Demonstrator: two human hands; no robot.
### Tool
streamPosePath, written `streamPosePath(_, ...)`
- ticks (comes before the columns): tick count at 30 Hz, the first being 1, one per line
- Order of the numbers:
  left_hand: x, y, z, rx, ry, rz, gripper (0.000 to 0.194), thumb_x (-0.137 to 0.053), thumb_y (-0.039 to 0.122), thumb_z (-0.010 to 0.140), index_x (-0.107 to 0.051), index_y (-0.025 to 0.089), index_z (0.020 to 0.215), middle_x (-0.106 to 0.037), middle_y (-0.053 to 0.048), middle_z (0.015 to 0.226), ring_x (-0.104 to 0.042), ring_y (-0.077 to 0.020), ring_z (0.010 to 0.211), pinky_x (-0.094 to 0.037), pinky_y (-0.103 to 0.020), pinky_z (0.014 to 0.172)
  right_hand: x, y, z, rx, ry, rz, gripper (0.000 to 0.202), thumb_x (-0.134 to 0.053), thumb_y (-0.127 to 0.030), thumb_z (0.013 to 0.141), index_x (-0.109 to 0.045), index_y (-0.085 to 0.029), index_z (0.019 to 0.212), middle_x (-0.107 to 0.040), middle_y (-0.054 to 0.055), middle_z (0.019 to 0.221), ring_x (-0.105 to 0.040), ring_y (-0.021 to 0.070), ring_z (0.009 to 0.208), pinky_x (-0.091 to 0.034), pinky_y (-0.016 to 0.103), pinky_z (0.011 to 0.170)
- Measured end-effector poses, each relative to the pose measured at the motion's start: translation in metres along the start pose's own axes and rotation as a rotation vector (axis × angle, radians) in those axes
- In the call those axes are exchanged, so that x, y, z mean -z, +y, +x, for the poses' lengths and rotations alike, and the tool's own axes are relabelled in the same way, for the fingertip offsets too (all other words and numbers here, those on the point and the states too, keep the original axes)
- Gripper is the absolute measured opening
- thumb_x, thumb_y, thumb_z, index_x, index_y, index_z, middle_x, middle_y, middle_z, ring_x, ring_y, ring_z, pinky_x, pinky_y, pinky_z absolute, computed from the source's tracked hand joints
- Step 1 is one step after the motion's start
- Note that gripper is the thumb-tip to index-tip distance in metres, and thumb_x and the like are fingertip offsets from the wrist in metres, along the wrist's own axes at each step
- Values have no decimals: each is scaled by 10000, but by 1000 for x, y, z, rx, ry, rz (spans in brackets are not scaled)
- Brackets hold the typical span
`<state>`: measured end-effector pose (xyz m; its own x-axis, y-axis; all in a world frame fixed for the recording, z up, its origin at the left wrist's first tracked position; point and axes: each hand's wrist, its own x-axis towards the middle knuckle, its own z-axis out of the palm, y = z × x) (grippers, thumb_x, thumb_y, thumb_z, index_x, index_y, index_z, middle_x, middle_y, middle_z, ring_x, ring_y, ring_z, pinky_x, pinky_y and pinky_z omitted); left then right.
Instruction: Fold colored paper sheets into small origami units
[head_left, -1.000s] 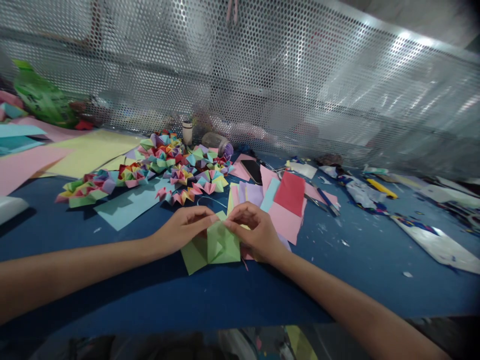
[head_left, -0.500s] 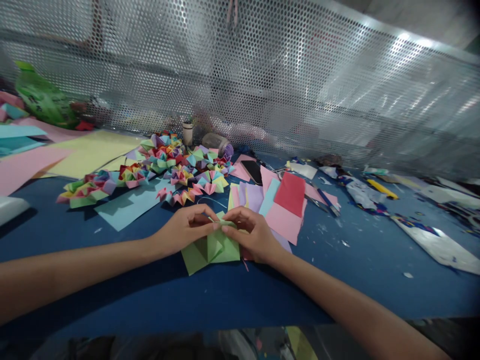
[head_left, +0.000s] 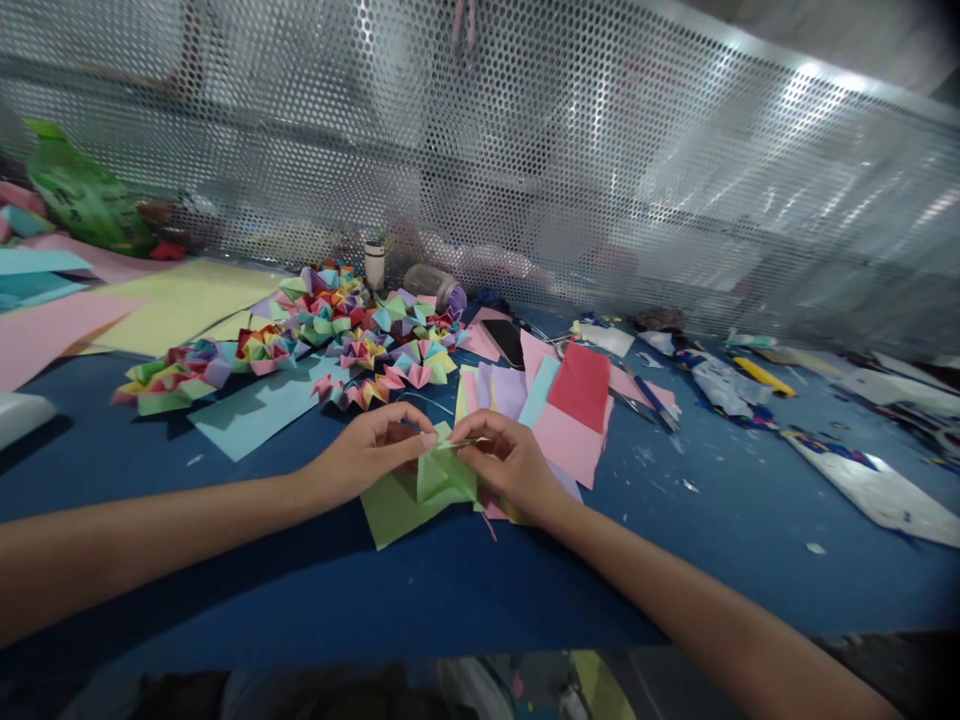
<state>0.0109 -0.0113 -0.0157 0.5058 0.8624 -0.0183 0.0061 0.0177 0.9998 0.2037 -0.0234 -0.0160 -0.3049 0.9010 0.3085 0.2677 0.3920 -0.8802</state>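
**Green paper (head_left: 444,482) in a two-handed pinch**

With the paper as clock centre, a clear jar (head_left: 427,282) is lying on its side at 12 o'clock, showing purple at its right end; lid or contents cannot be told. A white cup (head_left: 375,268) is standing at 11 and a green bottle (head_left: 84,198) is leaning at 10, their insides not showing. The left hand (head_left: 375,455), its forearm extending from between 8 and 9, is pinching the paper's upper left between thumb and fingers. The right hand (head_left: 511,462), forearm extending from 4, is gripping the upper right edge. Between them, the paper is partly covering a flat sheet (head_left: 391,514) at 8.
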Motion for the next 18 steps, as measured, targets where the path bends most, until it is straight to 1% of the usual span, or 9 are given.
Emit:
streamPosePath(5, 0, 1, 0, 7, 2, 40, 216, -637, 321, 767, -532, 157, 862, -613, 21, 638, -567, -97, 560, -437, -195, 538, 2, -2, -2, 17, -59, 6, 54, -588, -163, 743, -608, -177, 791, -600, 33, 843, -582, 149, 796, -466, 274, 695)
streamPosePath(9, 1, -1, -1, -3, 11, 45, 209, -640, 301, 763, -527, 158, 866, -627, 13, 661, -568, -98, 575, -436, -196, 548, 4, -6, -3, -50, -105, 77, 114, -596, -246, 773, -605, -188, 872, -598, 27, 869, -570, 145, 809, -453, 265, 690)
streamPosePath(11, 2, -3, -1, -13, 14, 41, 208, -643, 298, 760, -525, 161, 864, -624, 15, 661, -570, -102, 583, -447, -205, 561, 3, -5, -2, -90, -71, 114, 148, -602, -285, 781, -587, -197, 900, -599, 22, 860, -573, 145, 821, -457, 268, 704)
streamPosePath(14, 2, -4, -1, -13, 31, 48, 210, -654, 289, 750, -527, 163, 858, -609, 29, 635, -561, -94, 576, -456, -202, 570, 1, -1, -1, -121, 7, 117, 218, -654, -283, 739, -558, -203, 918, -590, 14, 819, -578, 143, 791, -462, 269, 690)
streamPosePath(18, 3, -3, 0, -4, 27, 66, 220, -652, 306, 751, -527, 163, 864, -614, 25, 635, -563, -98, 568, -467, -213, 573, 0, 4, 0, -117, 21, 130, 270, -674, -256, 719, -540, -204, 948, -590, 7, 782, -569, 126, 718, -449, 257, 642)
